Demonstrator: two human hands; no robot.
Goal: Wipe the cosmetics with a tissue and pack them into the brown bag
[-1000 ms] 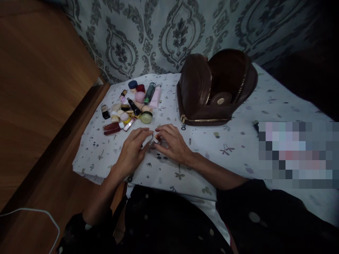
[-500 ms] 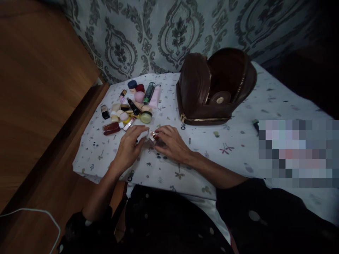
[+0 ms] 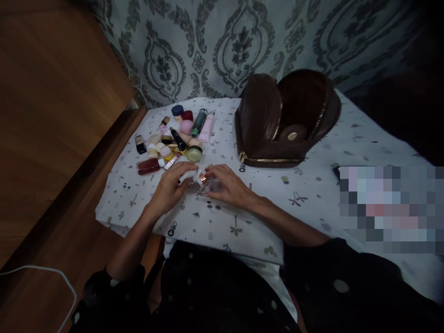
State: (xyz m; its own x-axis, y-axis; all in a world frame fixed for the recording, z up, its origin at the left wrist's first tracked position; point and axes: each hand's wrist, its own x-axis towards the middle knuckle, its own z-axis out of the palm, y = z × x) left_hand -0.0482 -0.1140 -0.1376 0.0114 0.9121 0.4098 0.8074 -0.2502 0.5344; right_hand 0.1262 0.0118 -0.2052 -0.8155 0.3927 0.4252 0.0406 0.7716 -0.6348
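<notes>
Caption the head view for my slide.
Left hand and right hand hold a small shiny item, cosmetics and an open brown bag beyond.

Dim, grayish light falls over a room where a pale backdrop (image 3: 243,51), printed with large dark gray medallions and leafy scrolls, rises behind a white cloth (image 3: 215,229) scattered with small plant motifs and draped over a piece of furniture. At left, a broad wooden panel (image 3: 58,83) with a warm brown grain stands beside a reddish-brown floor (image 3: 100,249), while the far right sinks into a deep shadow (image 3: 398,106), its details too dark to tell.
</notes>
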